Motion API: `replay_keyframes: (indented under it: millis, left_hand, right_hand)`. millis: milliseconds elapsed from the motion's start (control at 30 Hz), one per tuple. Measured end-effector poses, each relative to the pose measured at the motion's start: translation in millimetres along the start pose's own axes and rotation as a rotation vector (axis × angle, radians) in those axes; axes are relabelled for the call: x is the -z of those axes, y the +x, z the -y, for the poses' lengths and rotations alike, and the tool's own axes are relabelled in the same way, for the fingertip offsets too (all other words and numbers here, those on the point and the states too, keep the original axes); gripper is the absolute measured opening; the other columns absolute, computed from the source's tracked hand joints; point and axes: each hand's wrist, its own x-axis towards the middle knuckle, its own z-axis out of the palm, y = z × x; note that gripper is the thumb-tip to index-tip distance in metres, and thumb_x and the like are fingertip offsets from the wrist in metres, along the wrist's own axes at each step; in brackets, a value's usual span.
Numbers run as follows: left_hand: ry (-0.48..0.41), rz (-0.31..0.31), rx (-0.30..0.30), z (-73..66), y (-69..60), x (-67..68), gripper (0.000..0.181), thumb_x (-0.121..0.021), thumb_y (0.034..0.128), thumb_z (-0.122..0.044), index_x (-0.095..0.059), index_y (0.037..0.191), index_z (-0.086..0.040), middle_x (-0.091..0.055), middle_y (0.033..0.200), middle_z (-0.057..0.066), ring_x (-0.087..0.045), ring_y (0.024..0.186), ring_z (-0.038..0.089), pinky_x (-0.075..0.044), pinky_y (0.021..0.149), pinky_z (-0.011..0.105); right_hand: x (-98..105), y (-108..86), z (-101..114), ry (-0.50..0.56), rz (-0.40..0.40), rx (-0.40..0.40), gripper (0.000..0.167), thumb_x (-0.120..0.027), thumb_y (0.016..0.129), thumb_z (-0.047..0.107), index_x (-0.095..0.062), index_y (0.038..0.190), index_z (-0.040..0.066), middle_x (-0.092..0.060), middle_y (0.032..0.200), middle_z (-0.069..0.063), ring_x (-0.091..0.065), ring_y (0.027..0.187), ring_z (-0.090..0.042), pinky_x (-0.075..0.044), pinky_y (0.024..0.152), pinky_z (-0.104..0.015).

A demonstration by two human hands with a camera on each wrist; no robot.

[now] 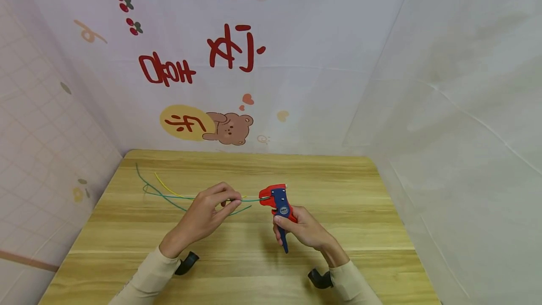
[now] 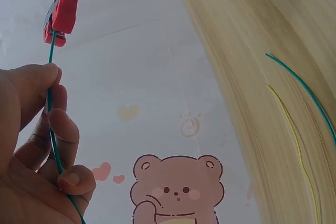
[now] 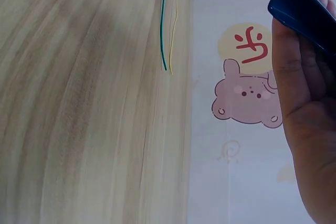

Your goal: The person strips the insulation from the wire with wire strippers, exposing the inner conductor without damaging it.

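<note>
My left hand (image 1: 210, 207) pinches a green wire (image 2: 51, 100) between thumb and fingertips, and the wire runs down across the palm in the left wrist view. Its far end sits in the red jaws of a red and blue wire stripper (image 1: 279, 204). Around the stripper's handles curl the fingers of my right hand (image 1: 306, 229). In the right wrist view only a dark blue handle (image 3: 304, 11) shows, held in the right hand (image 3: 310, 124). A second green wire (image 2: 304, 85) and a yellow wire (image 2: 294, 135) lie on the table.
The wood-grain table (image 1: 237, 267) meets a printed white cloth wall (image 1: 305, 107) at its back edge, with cloth walls on both sides too. A black curved piece sits at each wrist, by the left cuff (image 1: 187, 263) and the right cuff (image 1: 320, 278).
</note>
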Motion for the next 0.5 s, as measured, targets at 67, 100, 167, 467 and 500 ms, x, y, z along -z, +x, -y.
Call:
replay_keyframes:
  millis: [67, 100, 167, 467, 500]
  left_hand:
    - [0.006, -0.001, -0.001, -0.2, -0.2, 0.0, 0.016, -0.085, 0.0990, -0.003, -0.083, 0.103, -0.018, -0.074, 0.100, -0.008, -0.060, 0.083, 0.002, -0.053, 0.069, 0.020]
    - [0.009, -0.002, -0.002, -0.4, -0.3, 0.1, 0.016, -0.085, 0.0988, -0.003, -0.083, 0.103, -0.018, -0.074, 0.100, -0.008, -0.060, 0.083, 0.002, -0.053, 0.069, 0.020]
    - [0.012, -0.003, -0.003, -0.4, -0.5, 0.1, 0.016, -0.085, 0.0984, -0.002, -0.084, 0.103, -0.018, -0.074, 0.099, -0.008, -0.060, 0.083, 0.002, -0.053, 0.069, 0.021]
    - [0.013, -0.001, -0.008, -0.8, -1.2, -0.1, 0.014, -0.086, 0.0988, -0.004, -0.084, 0.104, -0.017, -0.074, 0.100, -0.007, -0.059, 0.083, 0.002, -0.053, 0.068, 0.020]
    - [0.013, 0.000, -0.006, -1.0, -1.4, -0.1, 0.014, -0.085, 0.0990, -0.004, -0.084, 0.104, -0.017, -0.075, 0.100, -0.007, -0.059, 0.083, 0.002, -0.053, 0.068, 0.020]
  right_hand:
    - [-0.2, 0.0, -0.1, -0.010, -0.008, -0.003, 0.027, -0.047, 0.123, 0.015, -0.063, 0.118, -0.007, -0.064, 0.091, -0.037, -0.072, 0.076, -0.023, -0.066, 0.076, -0.035]
    - [-0.3, 0.0, -0.1, -0.015, -0.012, -0.006, 0.027, -0.047, 0.123, 0.015, -0.063, 0.118, -0.007, -0.065, 0.091, -0.036, -0.072, 0.075, -0.022, -0.066, 0.076, -0.035]
    - [-0.5, -0.1, 0.1, -0.021, -0.019, -0.011, 0.028, -0.048, 0.123, 0.016, -0.063, 0.118, -0.007, -0.065, 0.090, -0.035, -0.072, 0.075, -0.019, -0.066, 0.075, -0.035]
    - [-3.8, -0.2, -0.2, -0.036, -0.058, -0.017, 0.030, -0.049, 0.123, 0.016, -0.064, 0.110, -0.006, -0.065, 0.084, -0.035, -0.071, 0.071, -0.011, -0.065, 0.066, -0.034]
    - [-4.3, -0.2, -0.2, -0.037, -0.063, -0.021, 0.031, -0.049, 0.122, 0.017, -0.063, 0.109, -0.007, -0.065, 0.083, -0.035, -0.071, 0.070, -0.010, -0.064, 0.065, -0.034]
